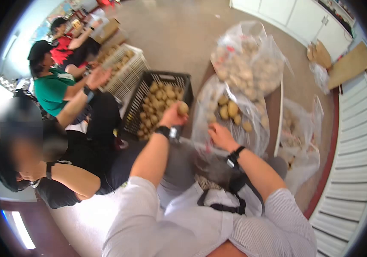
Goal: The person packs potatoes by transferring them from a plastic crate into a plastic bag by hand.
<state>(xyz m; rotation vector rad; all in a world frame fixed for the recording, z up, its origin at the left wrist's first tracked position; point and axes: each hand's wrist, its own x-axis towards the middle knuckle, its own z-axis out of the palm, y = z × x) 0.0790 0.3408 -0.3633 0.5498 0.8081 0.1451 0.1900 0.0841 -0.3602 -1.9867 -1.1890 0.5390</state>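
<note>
My left hand [174, 115] holds a round brown potato [183, 108] at its fingertips, over the right edge of a black crate [184, 80] of potatoes. To the right, my right hand [222, 136] touches the near side of an open clear plastic bag [200, 124]. Its fingers are closed on something I cannot make out, perhaps the bag's edge. Several larger potatoes [233, 109] lie in the bag's opening, beyond that hand. Both wrists wear dark bands with a device.
Another full plastic bag [247, 64] stands behind. More bags [297, 128] sit at the right, by a white slatted panel [346, 150]. At the left, several people sit near a white crate [136, 64] of potatoes. White cabinets [295, 19] line the back.
</note>
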